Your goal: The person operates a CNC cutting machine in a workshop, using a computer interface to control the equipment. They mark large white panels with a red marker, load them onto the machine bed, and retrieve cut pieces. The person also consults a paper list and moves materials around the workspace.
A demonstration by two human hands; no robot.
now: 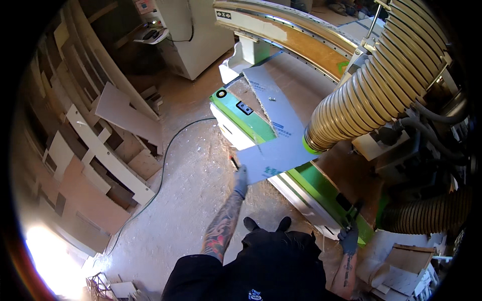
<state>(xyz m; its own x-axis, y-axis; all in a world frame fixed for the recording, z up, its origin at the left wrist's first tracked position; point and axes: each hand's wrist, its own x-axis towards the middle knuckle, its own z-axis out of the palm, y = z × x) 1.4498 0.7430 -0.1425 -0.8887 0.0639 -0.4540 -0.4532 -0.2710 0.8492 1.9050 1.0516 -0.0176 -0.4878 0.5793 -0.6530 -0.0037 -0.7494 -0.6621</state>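
A blue-grey film-covered sheet point(281, 155), cut in an L-like shape with a ragged inner edge, lies across the machine bed and overhangs its near side. My left hand point(241, 180), in a grey glove, grips the sheet's near left corner, with some fingers hidden beneath it. Just beyond that hand is a small dark and red item I cannot make out. At the right, my gloved right hand point(348, 237) is closed by the bed's green edge strip point(321, 188), around something dark that I cannot identify. Small bits lie on the sheet's far arm.
A thick ribbed hose point(379, 80) comes down close to the sheet's right side. The machine's gantry beam point(286, 30) spans the far side. Offcut panels point(105, 145) lean at the left, and a cable point(163, 170) crosses the dusty floor. Scraps point(406, 266) pile up at lower right.
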